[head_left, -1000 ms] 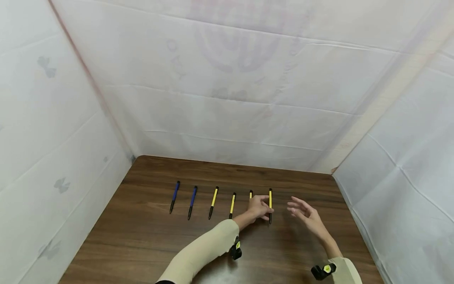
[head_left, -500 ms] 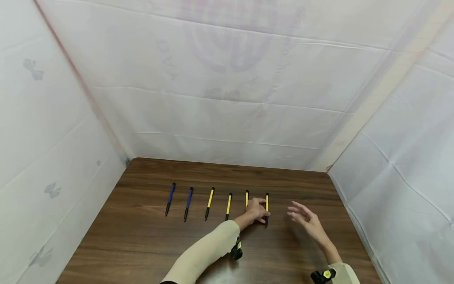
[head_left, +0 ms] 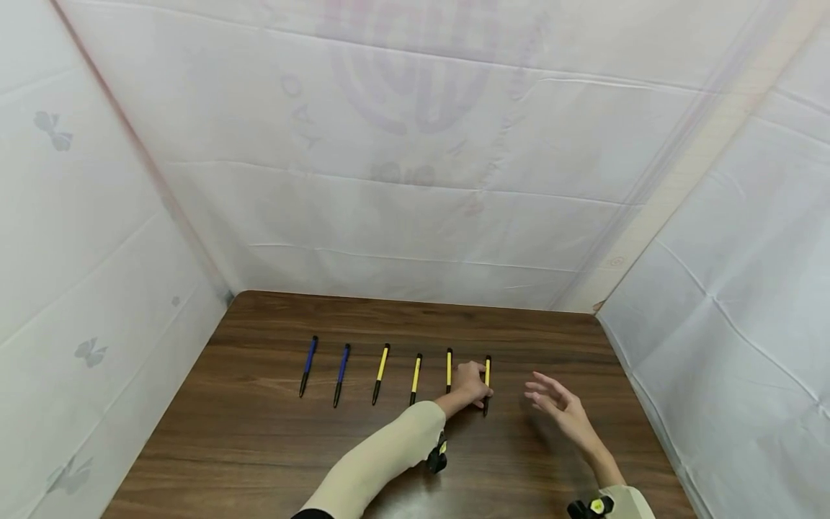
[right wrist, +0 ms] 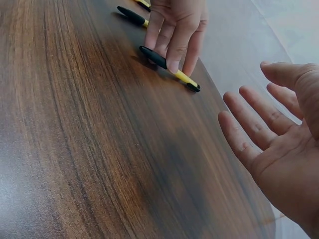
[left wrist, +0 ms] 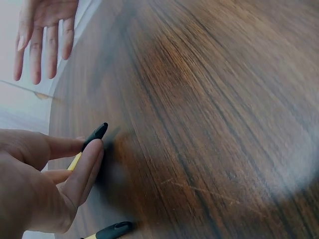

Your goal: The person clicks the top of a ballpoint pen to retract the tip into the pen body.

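Note:
Six pens lie in a row on the dark wooden table (head_left: 272,447). My left hand (head_left: 472,386) reaches over to the rightmost yellow pen (head_left: 487,369) and pinches its barrel between thumb and fingertips while it lies on the wood. The left wrist view shows the pen's black tip (left wrist: 95,135) sticking out between my fingers (left wrist: 82,172). In the right wrist view my left fingers (right wrist: 174,35) press down on that pen (right wrist: 182,77). My right hand (head_left: 554,400) hovers to the right of it, palm open and fingers spread (right wrist: 249,129), holding nothing.
Left of the held pen lie three yellow pens (head_left: 449,369) (head_left: 416,378) (head_left: 380,373) and two blue pens (head_left: 341,375) (head_left: 308,365), evenly spaced. White sheeting walls (head_left: 415,180) enclose the table on three sides. A small black and yellow device (head_left: 437,458) hangs at my left wrist.
My left hand has slid a little toward me along the rightmost pen, uncovering the neighbouring yellow pen. The right hand has stayed nearly still. The view has tilted slightly.

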